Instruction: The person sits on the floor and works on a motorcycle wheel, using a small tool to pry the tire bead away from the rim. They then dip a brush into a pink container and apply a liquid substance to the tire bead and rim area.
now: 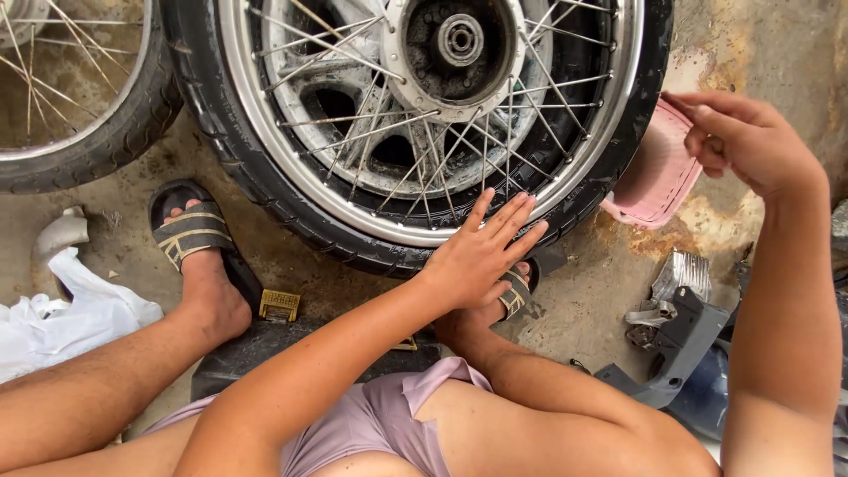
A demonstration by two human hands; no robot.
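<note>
A spoked motorcycle wheel (353, 238) with a black tyre and chrome rim lies flat on the concrete, its hub (459, 40) at the top centre. My left hand (481, 256) rests flat on the tyre and rim at the near edge, fingers stretched out, holding nothing. My right hand (751, 141) hovers at the upper right, its fingertips pinched together over the edge of a pink plastic tray (658, 177). I see nothing between those fingers. My sandalled feet (199, 256) sit just below the wheel.
A second spoked wheel (88, 132) lies at the top left. A white plastic bag (62, 309) is at the left. A small yellow ridged block (281, 305) lies by my foot. Grey metal and plastic parts (676, 318) are piled at the right.
</note>
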